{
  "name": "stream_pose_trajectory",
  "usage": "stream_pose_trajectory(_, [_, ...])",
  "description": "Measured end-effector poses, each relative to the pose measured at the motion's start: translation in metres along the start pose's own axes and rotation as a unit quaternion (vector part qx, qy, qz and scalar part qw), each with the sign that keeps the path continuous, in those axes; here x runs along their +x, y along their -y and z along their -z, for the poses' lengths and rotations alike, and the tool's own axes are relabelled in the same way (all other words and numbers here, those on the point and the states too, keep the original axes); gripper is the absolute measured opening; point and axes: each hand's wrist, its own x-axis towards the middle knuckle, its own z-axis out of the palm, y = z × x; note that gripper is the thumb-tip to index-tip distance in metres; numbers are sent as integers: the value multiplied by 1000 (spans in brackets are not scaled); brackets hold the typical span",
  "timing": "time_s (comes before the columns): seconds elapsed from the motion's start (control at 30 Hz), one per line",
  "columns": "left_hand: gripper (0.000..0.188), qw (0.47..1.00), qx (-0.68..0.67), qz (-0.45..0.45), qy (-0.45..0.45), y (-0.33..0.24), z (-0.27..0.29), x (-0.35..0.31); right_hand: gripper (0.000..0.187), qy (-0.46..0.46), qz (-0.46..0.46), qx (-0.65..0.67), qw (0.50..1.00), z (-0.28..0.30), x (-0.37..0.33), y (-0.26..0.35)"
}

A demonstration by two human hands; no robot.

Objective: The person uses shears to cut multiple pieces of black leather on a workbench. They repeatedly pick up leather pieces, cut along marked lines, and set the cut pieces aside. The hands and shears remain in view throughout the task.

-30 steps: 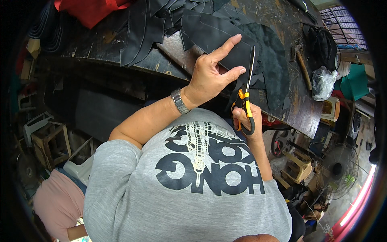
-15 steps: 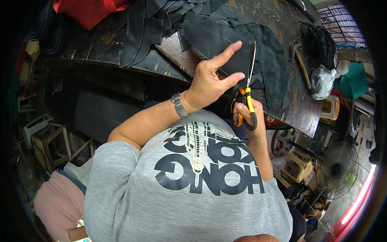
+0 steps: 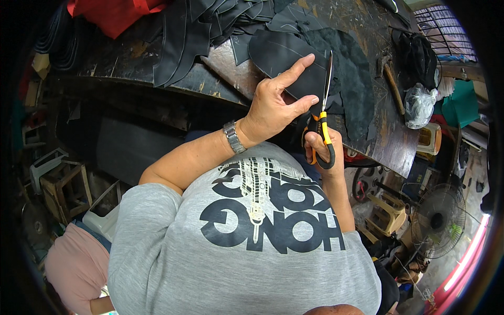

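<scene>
My right hand (image 3: 326, 148) is wrapped round the black, yellow and orange handles of a pair of scissors (image 3: 325, 107). The steel blades point away from me, a little apart at their tips, along the right edge of a black leather piece (image 3: 283, 55). My left hand (image 3: 273, 102) grips that piece at its near side, index finger and thumb spread over the top, the other fingers curled and partly hidden under it. Beyond the blades, a dark, rough-sided leather sheet (image 3: 354, 79) lies on the table and hangs toward its front edge.
Several cut black leather pieces (image 3: 184, 42) are heaped on the worn dark table (image 3: 126, 65), with red material (image 3: 113, 18) at far left. A hammer (image 3: 394, 86) and a clear plastic bag (image 3: 420, 107) lie right. A fan (image 3: 438, 220) stands lower right; another person (image 3: 79, 260) is lower left.
The held leather piece has turned and shifted right, uncovering more table and another piece at its left. The scissor blades have parted slightly. My left hand has hardly moved.
</scene>
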Motion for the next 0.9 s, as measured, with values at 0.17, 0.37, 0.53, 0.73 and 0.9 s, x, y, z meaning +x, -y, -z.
stream_pose_trajectory(0.17, [68,1000,-15,-4,-25,0,-3,1,24,-9,-29,-35,999,3,-1,1])
stream_pose_trajectory(0.37, [23,999,34,-5,-36,-8,16,19,30,52,-37,41,997,15,-6,-3])
stream_pose_trajectory(0.53, [37,999,26,-18,-22,-7,31,34,48,120,-30,-38,992,27,-12,-2])
stream_pose_trajectory(0.73, [58,997,78,-15,-8,-1,27,25,47,119,-57,-116,984,23,-10,-2])
stream_pose_trajectory(0.9, [59,996,90,-15,-1,1,26,23,46,112,-74,-121,983,20,-7,0])
